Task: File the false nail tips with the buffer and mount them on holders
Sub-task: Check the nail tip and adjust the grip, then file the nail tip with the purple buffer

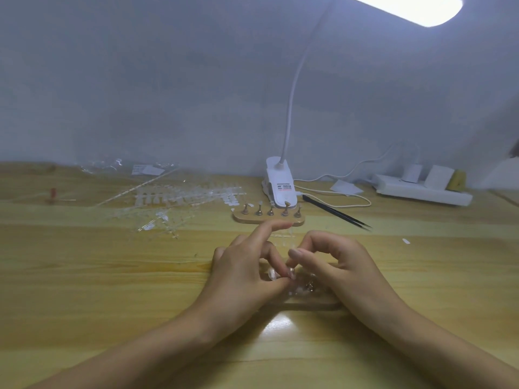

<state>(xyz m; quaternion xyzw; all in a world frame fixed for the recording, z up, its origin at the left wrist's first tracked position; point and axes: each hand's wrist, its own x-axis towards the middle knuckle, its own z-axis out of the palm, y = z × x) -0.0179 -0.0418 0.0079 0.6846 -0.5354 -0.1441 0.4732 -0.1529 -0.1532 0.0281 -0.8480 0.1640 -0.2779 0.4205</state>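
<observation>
My left hand (241, 273) pinches a clear false nail tip (271, 274) between thumb and middle finger, with the index finger stretched out. My right hand (334, 265) has its fingers curled and meets the left at the tip, pinching a clear strip of nail tips (283, 237) that stands up between the two hands. A wooden holder base (311, 306) lies under my right hand, mostly hidden, with a metal holder (309, 284) showing. A second wooden base (268, 219) with several metal holders, some carrying tips, stands just behind. No buffer is in sight.
Clear nail-tip strips and loose tips (179, 199) are scattered at the back left. A white clip lamp (280, 189) stands behind the far base, black tweezers (337, 213) to its right, and a white power strip (421, 190) at the back right. One loose tip (405, 241) lies on the right.
</observation>
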